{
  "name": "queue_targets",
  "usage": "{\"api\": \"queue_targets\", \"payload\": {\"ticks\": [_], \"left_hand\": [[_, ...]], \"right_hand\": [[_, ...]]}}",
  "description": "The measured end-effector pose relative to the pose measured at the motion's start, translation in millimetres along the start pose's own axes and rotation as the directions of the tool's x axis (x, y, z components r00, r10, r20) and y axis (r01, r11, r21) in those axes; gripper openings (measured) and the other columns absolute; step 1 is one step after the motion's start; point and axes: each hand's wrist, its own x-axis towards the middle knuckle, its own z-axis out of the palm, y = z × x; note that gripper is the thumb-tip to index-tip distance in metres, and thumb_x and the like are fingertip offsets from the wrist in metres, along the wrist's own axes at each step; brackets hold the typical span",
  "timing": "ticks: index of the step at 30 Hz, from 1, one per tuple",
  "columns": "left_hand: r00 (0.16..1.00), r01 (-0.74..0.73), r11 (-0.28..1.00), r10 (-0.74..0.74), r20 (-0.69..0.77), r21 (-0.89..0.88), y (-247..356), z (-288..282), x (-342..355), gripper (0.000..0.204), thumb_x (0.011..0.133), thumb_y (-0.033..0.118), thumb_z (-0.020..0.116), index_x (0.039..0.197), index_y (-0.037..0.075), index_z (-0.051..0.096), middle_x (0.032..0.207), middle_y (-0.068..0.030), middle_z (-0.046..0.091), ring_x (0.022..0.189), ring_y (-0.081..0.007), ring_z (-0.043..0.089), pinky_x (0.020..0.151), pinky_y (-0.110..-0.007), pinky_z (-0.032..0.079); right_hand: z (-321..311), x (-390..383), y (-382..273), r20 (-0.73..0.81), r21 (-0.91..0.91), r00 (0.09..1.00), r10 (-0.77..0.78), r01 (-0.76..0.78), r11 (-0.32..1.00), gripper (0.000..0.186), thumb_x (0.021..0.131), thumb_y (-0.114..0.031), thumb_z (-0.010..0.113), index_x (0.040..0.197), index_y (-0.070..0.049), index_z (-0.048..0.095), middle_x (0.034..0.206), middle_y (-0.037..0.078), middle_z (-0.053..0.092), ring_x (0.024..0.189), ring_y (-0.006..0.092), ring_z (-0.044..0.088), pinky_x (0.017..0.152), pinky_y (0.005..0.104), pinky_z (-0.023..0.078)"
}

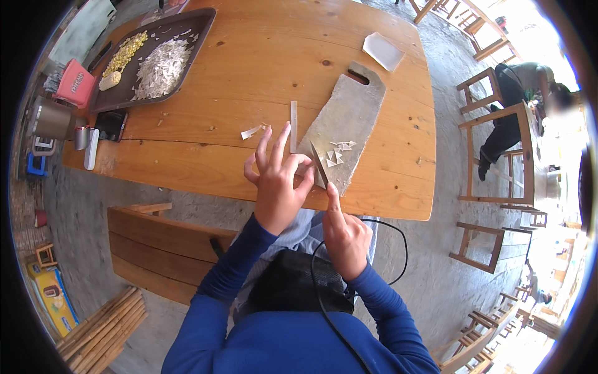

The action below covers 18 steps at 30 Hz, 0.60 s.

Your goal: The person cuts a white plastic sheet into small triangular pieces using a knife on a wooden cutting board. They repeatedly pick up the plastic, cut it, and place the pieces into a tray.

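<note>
My right hand [347,240] grips a knife [319,164], index finger stretched along it; the handle is hidden in the fist. The dark blade lies over the near left part of a worn grey cutting board [354,109]. Just left of the blade, the thumb and index finger of my left hand [276,194] are pinched together, the other fingers raised and spread. Whatever the pinch holds is too hidden to make out. Small pale cut pieces [336,156] lie on the board right of the knife. A narrow whitish strip [293,121] rests on the table beside the board.
On the wooden table [261,56], a dark tray [202,31] bears white flakes [163,68] and yellow pieces [126,53]. A translucent sheet [383,52] lies beyond the board, and pale scraps [251,132] near my left fingertips. A bench [159,246] stands left; another person [514,106] bends at far right.
</note>
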Motion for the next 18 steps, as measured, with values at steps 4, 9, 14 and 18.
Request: {"api": "queue_targets", "payload": {"ticks": [4,9,14,18], "left_hand": [[1.000,-0.025,1.000,0.025,-0.019,0.010,-1,1,-1,0.017,0.082,0.026,0.075,0.093,0.014,0.071,0.153,-0.0123,0.044,0.146,-0.0374,0.027,0.110,-0.055,0.014],[1.000,-0.002,1.000,0.002,-0.008,-0.007,5,-7,-3,0.018,0.082,0.028,0.077,0.092,0.014,0.072,0.154,-0.0105,0.043,0.146,-0.0369,0.027,0.111,-0.055,0.015],[1.000,-0.014,0.999,0.014,0.006,-0.042,-3,-4,-3,0.013,0.083,0.026,0.077,0.090,0.016,0.072,0.154,-0.0084,0.044,0.145,-0.0365,0.029,0.110,-0.053,0.018],[0.998,-0.046,0.998,0.048,0.039,-0.042,-4,-3,5,0.008,0.085,0.023,0.074,0.088,0.015,0.072,0.154,-0.0084,0.043,0.144,-0.0359,0.031,0.109,-0.053,0.020]], "right_hand": [[13,10,2,-0.018,-0.027,1.000,0.007,-0.008,1.000,0.068,0.077,-0.002,0.065,0.143,-0.007,0.052,0.052,0.001,0.049,0.044,0.0163,0.054,0.044,0.0334,0.045],[8,3,6,-0.039,0.128,0.998,0.044,-0.039,0.991,0.066,0.077,0.000,0.065,0.142,-0.006,0.054,0.051,0.003,0.050,0.043,0.0174,0.055,0.046,0.0328,0.047],[9,-9,12,-0.113,0.199,0.988,0.108,-0.084,0.976,0.061,0.079,0.001,0.065,0.139,-0.007,0.056,0.050,0.005,0.049,0.041,0.0179,0.052,0.045,0.0329,0.046],[8,-7,19,-0.176,0.237,0.978,0.111,-0.067,0.969,0.061,0.078,0.002,0.066,0.138,-0.007,0.057,0.049,0.005,0.047,0.040,0.0171,0.050,0.043,0.0332,0.044]]}}
